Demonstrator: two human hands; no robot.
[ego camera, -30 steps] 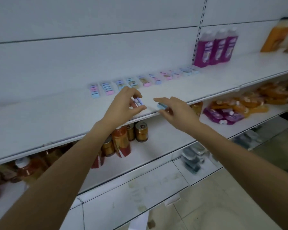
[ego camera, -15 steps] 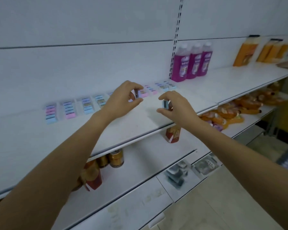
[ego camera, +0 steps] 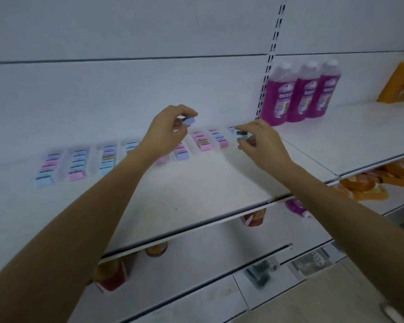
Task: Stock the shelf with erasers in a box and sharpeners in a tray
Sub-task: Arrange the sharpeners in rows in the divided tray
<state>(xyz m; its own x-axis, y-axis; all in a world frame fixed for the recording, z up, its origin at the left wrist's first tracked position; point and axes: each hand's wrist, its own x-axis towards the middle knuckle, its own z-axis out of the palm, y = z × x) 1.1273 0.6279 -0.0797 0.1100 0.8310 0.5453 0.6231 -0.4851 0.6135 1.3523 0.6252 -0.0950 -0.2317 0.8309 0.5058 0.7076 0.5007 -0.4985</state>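
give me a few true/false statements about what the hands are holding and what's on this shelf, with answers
1. The left hand pinches a small lilac block eraser above the white metal shelf. True.
2. The right hand is empty and rests flat on the shelf. False: its fingertips hold a small blue and black piece at the right end of the eraser row.
3. Three purple liquid bottles stand to the right of the hands, against the back panel. True.
4. The rows of pastel pink and blue erasers lie along the front edge of the shelf. False: they lie towards the back, and the front part is bare.
5. The purple bottles lie on their sides. False: they stand upright.
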